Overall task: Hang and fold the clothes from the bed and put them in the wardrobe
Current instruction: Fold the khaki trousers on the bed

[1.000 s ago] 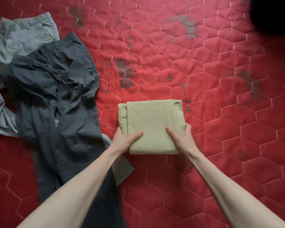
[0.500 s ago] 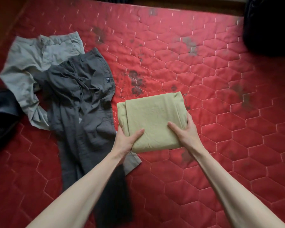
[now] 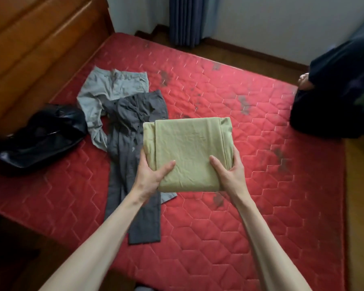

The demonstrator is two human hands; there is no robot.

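Clothes are what the job turns on, and they sit on the largest thing in view, a red quilted mattress (image 3: 229,127) with a hexagon stitch pattern and dark stains, set against a brown wooden headboard (image 3: 29,49). A black glossy bag (image 3: 38,135) lies on the mattress by the headboard, and a dark bundle of cloth (image 3: 340,89) hangs at the far right edge. Near the bag, long dark grey trousers (image 3: 132,164) lie unfolded and crumpled, partly over lighter grey trousers (image 3: 105,89); both wait to be folded or hung.

Smaller and nearer, a pale olive folded cloth garment (image 3: 189,152) is held above the mattress as a flat, squarish packet. The left hand (image 3: 151,175) grips its near left corner, thumb on top and fingers underneath. The right hand (image 3: 229,175) grips the near right corner the same way, thumb across the top face.

The packet looks light and soft, with no stiffness of its own, so it would likely sag or slide open if held by one edge. Support from below at both near corners, as here, suits it; a palm spread flat under the middle would probably hold the folds more securely on the walk to the wardrobe, which is not in view. The fabric seems matt, not slippery, and not at all fragile.
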